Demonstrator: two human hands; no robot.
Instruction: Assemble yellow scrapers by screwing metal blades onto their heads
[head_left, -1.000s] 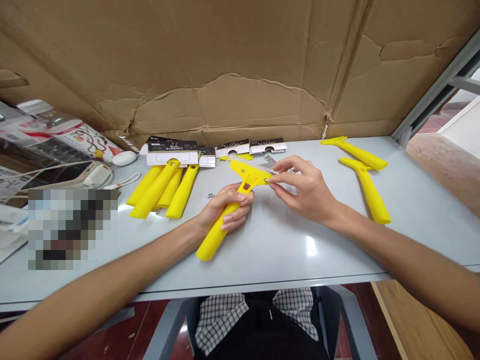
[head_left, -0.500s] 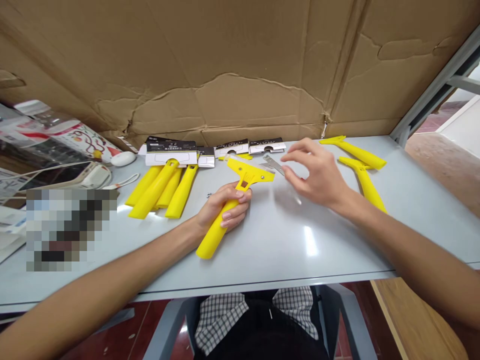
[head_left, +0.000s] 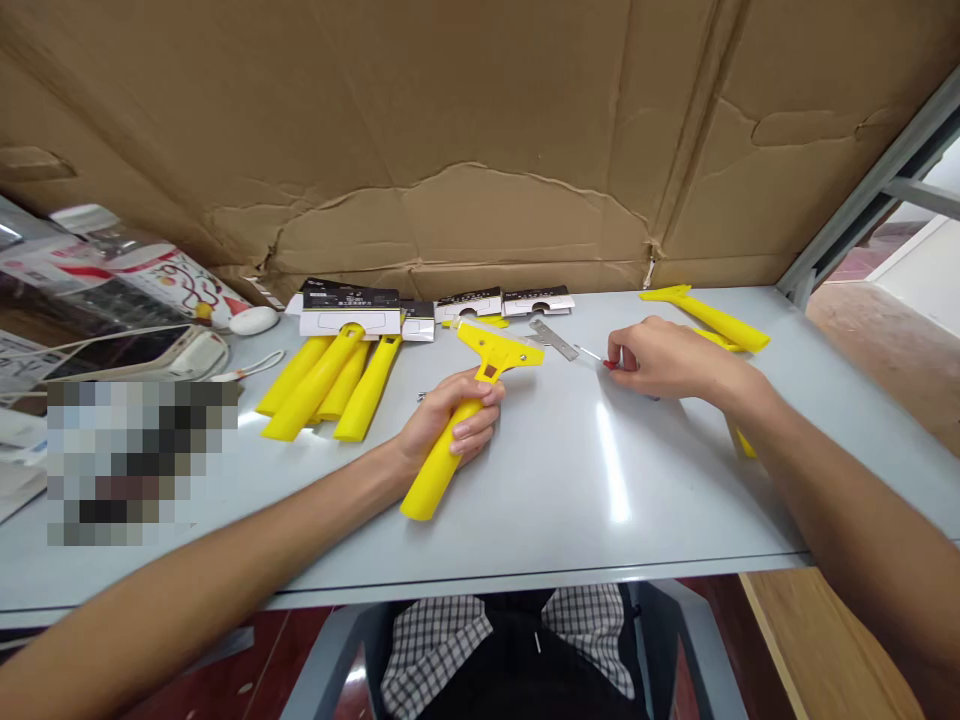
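Observation:
My left hand (head_left: 461, 410) is wrapped round the handle of a yellow scraper (head_left: 439, 470), whose wide head points up and away from me. A screw sits in the right part of that head; the left hole looks bare. To the right, my right hand (head_left: 656, 358) is closed on a small screwdriver (head_left: 592, 354) low over the table. Its thin shaft points left and a bit of red handle shows at my fingertips. Between the scraper and the screwdriver tip, a flat metal plate (head_left: 555, 340) with holes lies on the table.
Several carded yellow scrapers (head_left: 349, 310) lie at left. Two more cards (head_left: 536, 300) lie at the back. Loose yellow scraper handles (head_left: 720, 315) are at right, partly behind my right arm. Tiny screws (head_left: 422, 396) lie by my left wrist. A bottle (head_left: 150, 265) and clutter fill the far left.
My right hand has let go of the metal plate, which now lies on the table. It has moved right and taken hold of the screwdriver. My left hand keeps the scraper almost still.

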